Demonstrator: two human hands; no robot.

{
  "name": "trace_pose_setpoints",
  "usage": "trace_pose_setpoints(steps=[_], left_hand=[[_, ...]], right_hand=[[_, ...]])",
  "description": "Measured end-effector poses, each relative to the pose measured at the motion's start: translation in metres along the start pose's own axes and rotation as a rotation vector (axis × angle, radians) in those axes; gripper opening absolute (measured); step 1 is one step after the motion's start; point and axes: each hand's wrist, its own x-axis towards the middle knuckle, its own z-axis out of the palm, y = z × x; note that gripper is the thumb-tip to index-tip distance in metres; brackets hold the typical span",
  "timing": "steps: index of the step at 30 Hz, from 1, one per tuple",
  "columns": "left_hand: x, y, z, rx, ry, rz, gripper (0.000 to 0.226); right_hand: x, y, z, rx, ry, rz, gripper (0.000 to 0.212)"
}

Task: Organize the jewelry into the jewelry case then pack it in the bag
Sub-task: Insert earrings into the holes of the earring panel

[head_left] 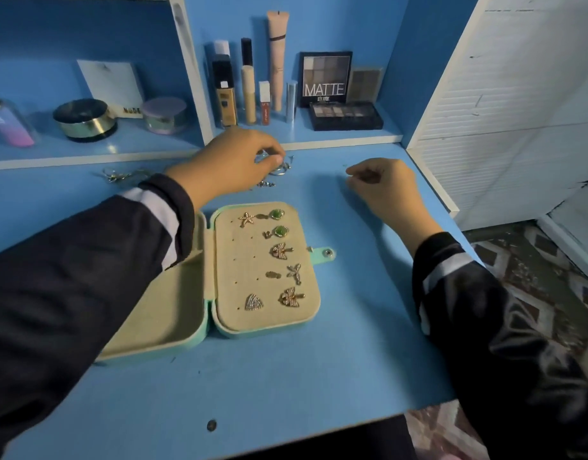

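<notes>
Silver jewelry (282,169) lies in a small heap near the back of the blue table (286,370). The left hand (233,161) reaches over it with its fingers curled, thumb and forefinger pinching a piece at the top of the heap. The right hand (382,187) rests on the table well to the right, knuckles up and fingers curled in toward the thumb; I cannot tell whether it holds anything. Both arms wear dark sleeves with a white stripe.

Just in front of the left hand the jewelry case (209,313) lies open and flat, mint green outside and beige inside, with its left half partly under the left sleeve. Its right half carries earrings: one starfish (246,219), two green stones (276,214), two palm shapes (281,251) and one shell-like triangle (253,302), plus a few smaller pieces too small to make out. A snap tab (327,253) sticks out on the right edge.

A second tangle of jewelry (120,175) lies farther left on the table.

On the shelf behind stand six tubes and bottles (248,81) and an upright palette (326,78) reading "MATTE". A smaller palette (365,83) leans beside it and a flat one (345,116) lies in front. In the left bay a white box (111,83) reads "NUDE", with two round jars (85,119) and a pink-purple bottle (7,124).
</notes>
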Motion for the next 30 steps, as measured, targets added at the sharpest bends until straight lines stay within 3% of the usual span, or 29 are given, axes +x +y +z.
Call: trace_pose_setpoints(steps=[12, 30], left_hand=[[0.073, -0.014, 0.022, 0.112, -0.035, 0.112, 0.023], [0.088, -0.014, 0.024, 0.168, -0.134, 0.142, 0.012]], right_hand=[[0.036, 0.007, 0.016, -0.073, -0.022, -0.072, 0.010], [0.042, 0.010, 0.027, -0.141, -0.021, -0.075, 0.011]])
